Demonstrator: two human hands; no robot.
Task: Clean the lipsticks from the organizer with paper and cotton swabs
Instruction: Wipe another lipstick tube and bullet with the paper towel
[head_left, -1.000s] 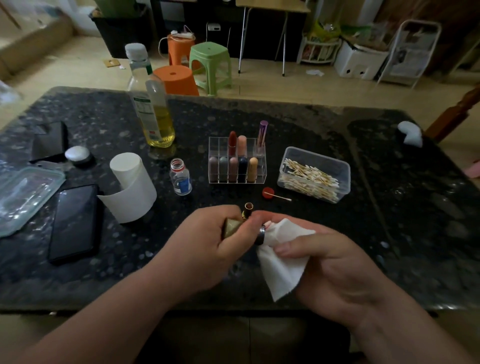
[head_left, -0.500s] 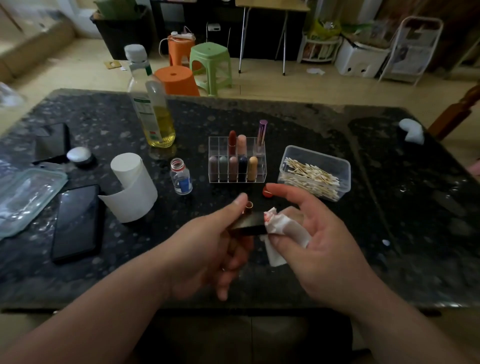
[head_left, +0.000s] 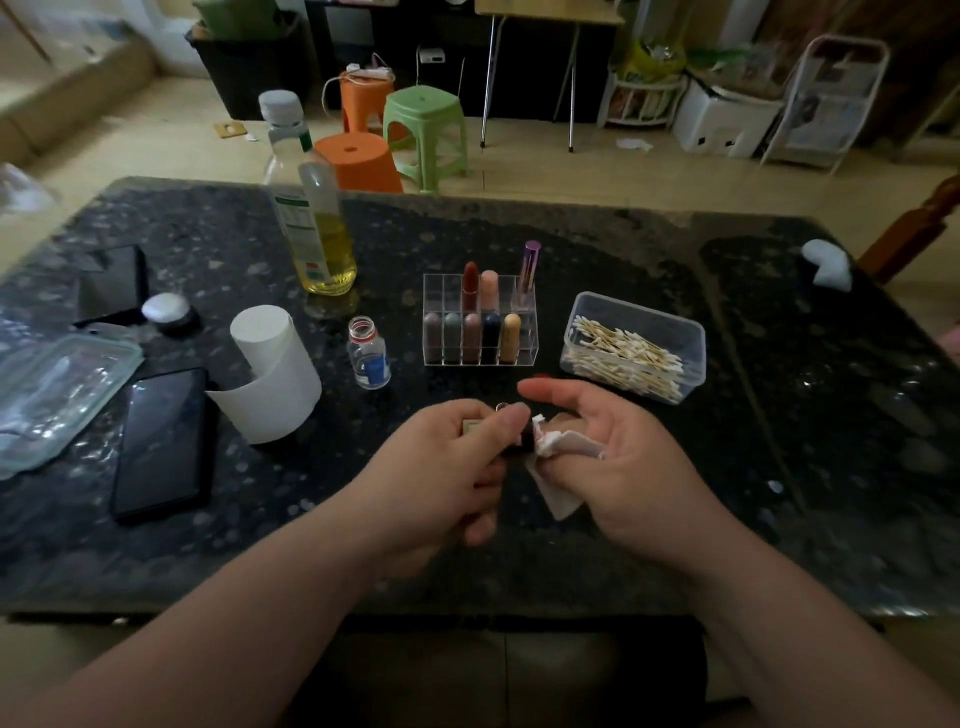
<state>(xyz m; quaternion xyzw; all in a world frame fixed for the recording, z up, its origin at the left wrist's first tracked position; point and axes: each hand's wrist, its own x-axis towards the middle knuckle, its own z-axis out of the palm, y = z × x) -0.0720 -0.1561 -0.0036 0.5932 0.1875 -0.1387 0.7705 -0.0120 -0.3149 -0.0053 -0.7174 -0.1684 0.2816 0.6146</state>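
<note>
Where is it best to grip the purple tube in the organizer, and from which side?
Pinch the purple tube by its cap, from above. It stands nearly upright in the back right cell of the organizer, only the top clear of the wall. The pink lipstick stands close on its left, so probably lift straight up.

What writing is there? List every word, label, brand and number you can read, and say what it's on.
Nothing can be quoted.
Tall bottle label: print there, too blurred to read.
Small vial, blue label: too small to read.
Lipstick in the left hand: no legible marking.
Paper in the right hand: no print visible.
</note>
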